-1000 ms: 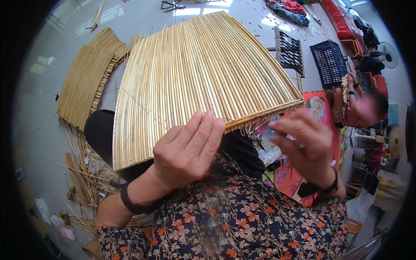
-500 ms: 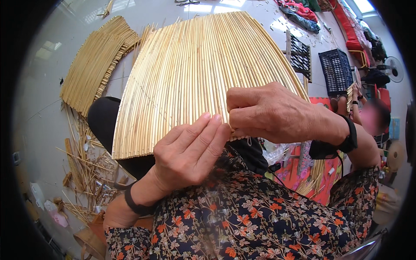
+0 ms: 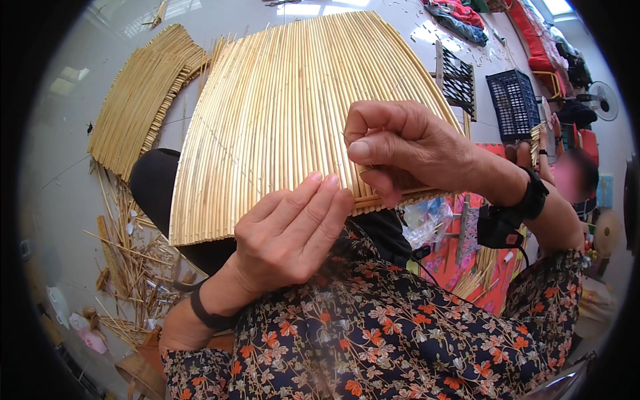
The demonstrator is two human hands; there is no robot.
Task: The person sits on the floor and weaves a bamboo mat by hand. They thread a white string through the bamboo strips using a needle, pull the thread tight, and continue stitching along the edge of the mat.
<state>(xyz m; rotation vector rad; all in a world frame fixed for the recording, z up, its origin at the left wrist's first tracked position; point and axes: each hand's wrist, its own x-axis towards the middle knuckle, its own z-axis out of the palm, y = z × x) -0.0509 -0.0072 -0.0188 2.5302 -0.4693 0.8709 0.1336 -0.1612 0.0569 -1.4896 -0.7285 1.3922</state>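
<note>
Across my lap lies a mat of pale straw-coloured stalks point(image 3: 287, 107), set side by side, with a bundled binding strip along part of its near edge. My left hand point(image 3: 293, 230) grips that near edge, its fingers pressed together on top and its thumb hidden underneath. Just right of it, my right hand point(image 3: 417, 147) is raised above the mat, thumb and forefinger pinched. A thin dark tip, like a needle, shows by the forefinger, too small to name for certain.
Finished-looking stalk mats point(image 3: 137, 100) are stacked on the floor at left, above a heap of loose stalks point(image 3: 133, 280). To the right stand a dark plastic crate point(image 3: 513, 103) and a low woven stool point(image 3: 457, 80). Another person point(image 3: 577, 177) sits at far right, holding stalks.
My right hand has lifted up from the mat's near edge and turned so its thumb shows. My left hand stays in place on the edge.
</note>
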